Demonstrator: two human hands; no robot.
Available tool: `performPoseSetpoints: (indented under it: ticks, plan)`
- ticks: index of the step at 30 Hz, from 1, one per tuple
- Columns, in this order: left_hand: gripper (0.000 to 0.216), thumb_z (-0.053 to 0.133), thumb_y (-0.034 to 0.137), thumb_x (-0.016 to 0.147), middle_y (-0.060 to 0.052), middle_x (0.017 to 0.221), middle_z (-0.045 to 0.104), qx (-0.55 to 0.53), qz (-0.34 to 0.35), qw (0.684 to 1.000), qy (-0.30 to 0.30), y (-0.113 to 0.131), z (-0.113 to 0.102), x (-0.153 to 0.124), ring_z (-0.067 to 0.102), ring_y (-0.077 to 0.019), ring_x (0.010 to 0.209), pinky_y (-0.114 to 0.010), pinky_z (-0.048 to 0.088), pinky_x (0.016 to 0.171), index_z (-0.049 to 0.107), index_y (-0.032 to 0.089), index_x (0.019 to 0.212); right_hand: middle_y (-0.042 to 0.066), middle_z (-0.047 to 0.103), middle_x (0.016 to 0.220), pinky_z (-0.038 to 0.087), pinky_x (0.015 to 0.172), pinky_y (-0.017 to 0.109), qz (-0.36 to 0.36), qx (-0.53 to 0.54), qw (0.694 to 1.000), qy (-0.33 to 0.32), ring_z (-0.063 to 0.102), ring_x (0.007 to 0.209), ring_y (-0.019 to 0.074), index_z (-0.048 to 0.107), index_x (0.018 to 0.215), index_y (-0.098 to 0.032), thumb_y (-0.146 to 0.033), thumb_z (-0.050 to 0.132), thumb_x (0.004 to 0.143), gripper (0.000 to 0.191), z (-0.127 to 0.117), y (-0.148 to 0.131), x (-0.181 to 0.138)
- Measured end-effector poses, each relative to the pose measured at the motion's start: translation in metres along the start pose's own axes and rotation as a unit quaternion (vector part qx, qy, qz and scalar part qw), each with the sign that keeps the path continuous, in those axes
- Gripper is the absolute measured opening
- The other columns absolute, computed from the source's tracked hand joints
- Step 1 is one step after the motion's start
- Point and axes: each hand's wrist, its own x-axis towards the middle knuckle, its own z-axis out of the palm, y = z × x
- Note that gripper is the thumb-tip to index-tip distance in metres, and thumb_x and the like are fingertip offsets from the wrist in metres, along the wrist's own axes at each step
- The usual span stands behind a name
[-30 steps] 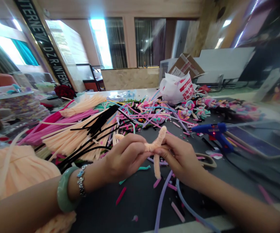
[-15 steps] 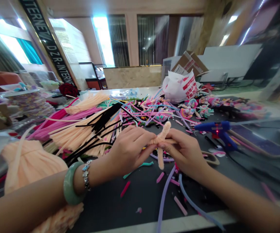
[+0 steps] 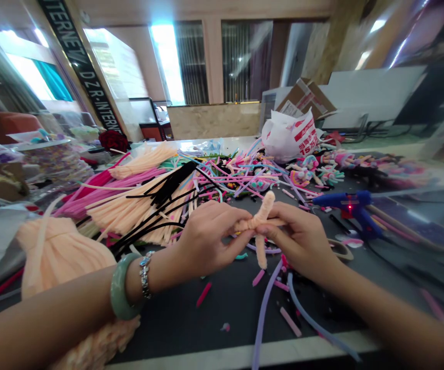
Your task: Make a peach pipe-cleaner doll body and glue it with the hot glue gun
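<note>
My left hand (image 3: 206, 236) and my right hand (image 3: 302, 239) meet above the dark table (image 3: 214, 318), both pinched on a peach pipe-cleaner piece (image 3: 261, 226) shaped like a cross. One fuzzy arm sticks up between the hands and another hangs down below them. A green bangle (image 3: 119, 288) and a beaded bracelet sit on my left wrist. Each hand's fingers are closed on the horizontal part of the piece.
Bundles of peach, pink and black pipe cleaners (image 3: 145, 200) lie at the left. A blue glue gun (image 3: 351, 203) stands to the right, a white plastic bag (image 3: 289, 136) behind. Peach yarn (image 3: 58, 252) sits at the near left. Cut scraps and long lilac and blue stems (image 3: 268, 303) lie by the front edge.
The hands and the peach piece have stayed together with small finger shifts; the view has drifted so everything sits slightly further right and higher.
</note>
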Motion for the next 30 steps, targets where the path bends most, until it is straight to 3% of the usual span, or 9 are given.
performPoseSetpoints:
  ticks: [7,11,14,18,23,25,30]
  plan:
    - [0.013,0.064,0.022,0.074,-0.003,0.073,0.071,0.020,-0.021,1.000,0.011,-0.006,0.000,0.002,0.063,-0.0136,0.063,-0.025,0.046,0.062,0.064,0.014,0.085,-0.002,0.064,0.072,0.041,0.057,0.020,0.141,0.130,0.981,0.043,0.055,0.064,0.0090,0.070,0.086,-0.022,-0.034,0.064,0.082,0.014,-0.002,0.000,0.004]
    - [0.013,0.063,0.025,0.078,-0.002,0.075,0.071,-0.078,-0.145,0.986,-0.022,-0.002,0.002,0.001,0.064,-0.0108,0.062,-0.020,0.047,0.059,0.065,0.014,0.086,-0.001,0.066,0.075,0.046,0.062,0.021,0.196,0.253,0.945,0.063,0.059,0.067,0.0110,0.072,0.086,-0.023,-0.039,0.064,0.082,0.019,0.000,0.007,0.007]
    - [0.018,0.062,0.030,0.080,-0.004,0.077,0.070,-0.186,-0.254,0.948,-0.048,-0.001,0.003,0.001,0.064,-0.0120,0.064,-0.020,0.048,0.058,0.065,0.013,0.088,0.001,0.066,0.073,0.049,0.066,0.023,0.205,0.325,0.921,0.064,0.059,0.067,0.0118,0.073,0.086,-0.022,-0.041,0.059,0.085,0.023,0.002,0.012,0.008]
    - [0.022,0.062,0.033,0.080,-0.002,0.070,0.066,-0.331,-0.344,0.878,-0.046,-0.001,0.004,0.003,0.059,-0.0099,0.057,-0.019,0.047,0.052,0.064,0.012,0.088,0.001,0.067,0.079,0.050,0.066,0.023,0.186,0.378,0.905,0.054,0.059,0.067,0.0110,0.072,0.084,-0.022,-0.037,0.056,0.087,0.022,0.002,0.010,0.009]
    - [0.020,0.066,0.031,0.077,0.000,0.064,0.061,-0.478,-0.379,0.791,-0.048,-0.002,0.008,0.006,0.057,-0.0079,0.051,-0.019,0.047,0.049,0.063,0.011,0.079,-0.001,0.067,0.076,0.051,0.066,0.023,0.158,0.287,0.944,0.034,0.061,0.071,0.0122,0.071,0.084,-0.020,-0.020,0.070,0.073,0.011,0.002,0.002,0.011]
    - [0.021,0.067,0.031,0.077,0.000,0.063,0.060,-0.512,-0.390,0.764,-0.051,-0.002,0.010,0.006,0.056,-0.0077,0.049,-0.020,0.047,0.048,0.061,0.010,0.075,-0.002,0.067,0.072,0.052,0.066,0.023,0.147,0.261,0.953,0.035,0.061,0.068,0.0116,0.070,0.082,-0.020,-0.018,0.069,0.074,0.009,0.002,0.000,0.012]
    - [0.021,0.064,0.030,0.079,0.000,0.063,0.060,-0.536,-0.403,0.739,-0.068,-0.001,0.011,0.006,0.056,-0.0071,0.049,-0.019,0.045,0.049,0.060,0.010,0.074,-0.002,0.069,0.074,0.052,0.065,0.023,0.134,0.225,0.963,0.055,0.063,0.068,0.0115,0.070,0.083,-0.020,-0.018,0.067,0.077,0.008,0.001,0.003,0.011]
